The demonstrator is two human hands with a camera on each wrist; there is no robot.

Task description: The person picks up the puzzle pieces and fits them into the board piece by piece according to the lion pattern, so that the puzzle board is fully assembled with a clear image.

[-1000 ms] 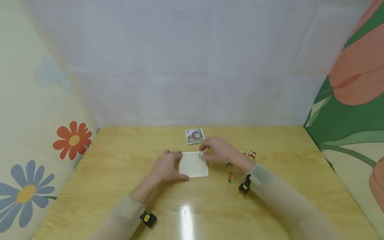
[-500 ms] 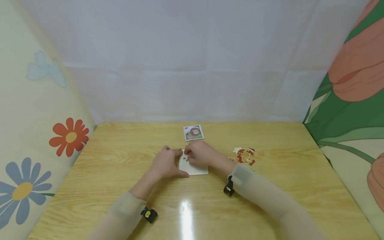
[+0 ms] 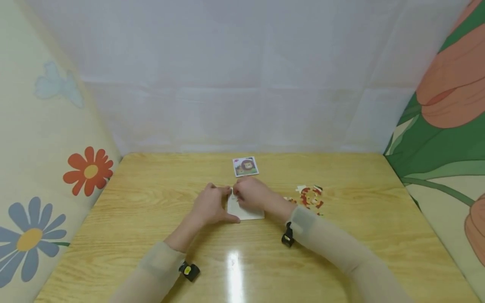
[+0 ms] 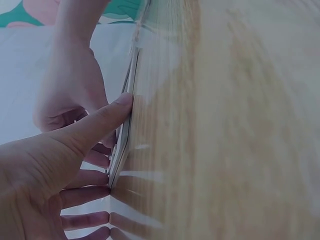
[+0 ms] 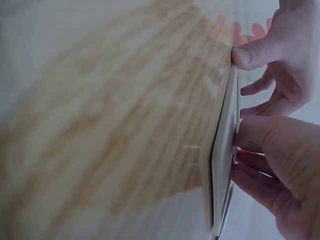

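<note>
**Seating a piece at the board's far left corner**

Seen from the room, two bare hands work over a white board point(image 3: 251, 213), which lies flat near the middle of the wooden counter point(image 3: 151, 189). The left hand point(image 3: 212, 205) has its grip spread: the thumb rests at the board's near edge and the index finger at its far left corner, seemingly to brace it. The right hand point(image 3: 254, 192) has its fingers drawn together over the board; its grip appears to pinch a small puzzle piece point(image 3: 233, 195), mostly hidden, just inside that far left corner. To the right of the board lie loose pieces point(image 3: 312, 197), red, yellow and white. Beyond its far edge, toward the counter's far edge, lies a picture card point(image 3: 245, 166) showing a maned animal.

The step in hand is judged to be the placing of this corner piece. The next move likely calls for squaring it to both edges, pressing it flat, then releasing it without dragging it askew, the board held steady meanwhile.
</note>
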